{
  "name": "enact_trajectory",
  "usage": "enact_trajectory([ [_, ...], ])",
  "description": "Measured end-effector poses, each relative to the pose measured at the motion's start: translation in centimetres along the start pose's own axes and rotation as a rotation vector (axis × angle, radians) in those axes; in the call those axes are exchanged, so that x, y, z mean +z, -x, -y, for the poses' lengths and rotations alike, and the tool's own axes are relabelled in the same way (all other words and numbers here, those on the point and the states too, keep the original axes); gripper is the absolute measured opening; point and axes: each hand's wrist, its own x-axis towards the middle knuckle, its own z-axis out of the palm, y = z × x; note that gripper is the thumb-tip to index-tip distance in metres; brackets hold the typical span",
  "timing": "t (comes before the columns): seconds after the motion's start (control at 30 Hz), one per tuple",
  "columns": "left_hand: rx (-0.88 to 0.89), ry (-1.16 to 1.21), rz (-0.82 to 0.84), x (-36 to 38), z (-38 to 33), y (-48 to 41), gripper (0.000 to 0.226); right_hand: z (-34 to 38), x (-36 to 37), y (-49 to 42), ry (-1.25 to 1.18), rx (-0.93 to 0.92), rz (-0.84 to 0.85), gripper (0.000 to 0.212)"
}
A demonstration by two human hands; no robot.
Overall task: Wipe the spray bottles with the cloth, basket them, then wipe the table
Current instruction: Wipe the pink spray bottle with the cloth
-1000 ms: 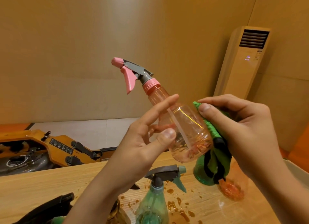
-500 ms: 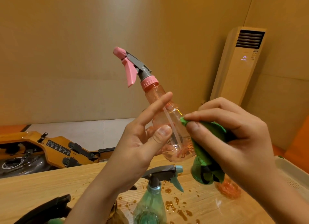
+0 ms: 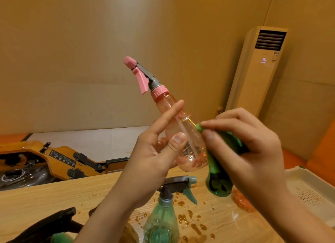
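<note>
My left hand [image 3: 154, 152] grips a clear pink spray bottle [image 3: 188, 134] in the air, tilted with its pink trigger head up and to the left. My right hand [image 3: 248, 148] pinches a green cloth [image 3: 213, 161] and presses it against the bottle's right side near the base. A green spray bottle [image 3: 163, 219] with a dark head stands on the wooden table [image 3: 45, 197] below my hands. A second green bottle [image 3: 220, 188] and an orange one [image 3: 241, 201] stand behind my right hand, partly hidden.
A white perforated basket [image 3: 308, 190] sits at the table's right edge. Brown liquid drops [image 3: 190, 217] spot the table around the bottles. A dark spray head [image 3: 50, 224] lies at the lower left. A rowing machine [image 3: 45, 161] and a tall air conditioner [image 3: 262, 70] stand beyond the table.
My right hand has slid the cloth along the bottle's side, from wrapped near the base to pressed higher on the body. The bottle has tilted a little more upright.
</note>
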Motion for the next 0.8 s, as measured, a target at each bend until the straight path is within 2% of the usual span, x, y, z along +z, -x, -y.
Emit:
enact_trajectory([
  [0.1, -0.015, -0.027, 0.018, -0.2, 0.0, 0.0, 0.051, 0.2, 0.1, 0.6, 0.102, -0.141, 0.061, 0.019],
  [0.23, 0.0, -0.03, 0.006, 0.3, -0.3, 0.1, 0.055, -0.5, 0.0, 0.2, -0.087, 0.068, -0.073, 0.016],
  [0.27, 0.007, -0.028, 0.001, 0.4, -0.4, 0.2, 0.056, -0.4, 0.1, 0.3, -0.093, 0.07, -0.079, 0.016],
  [0.43, 0.035, -0.044, -0.046, 0.3, -0.8, 0.1, 0.058, 0.6, 0.8, 1.5, 0.063, -0.153, -0.042, 0.016],
  [0.57, 0.008, -0.053, -0.026, 0.6, -0.6, 0.4, 0.053, 0.4, 0.8, 0.6, -0.095, 0.002, -0.192, 0.011],
  [0.7, 0.034, -0.099, 0.031, -0.2, -0.6, 0.4, 0.066, 0.8, 0.6, 0.0, -0.137, 0.038, -0.198, 0.009],
  [0.8, 0.077, -0.216, 0.083, -0.6, -0.7, 0.3, 0.068, 1.1, 0.5, -0.3, -0.212, 0.133, -0.219, 0.008],
])
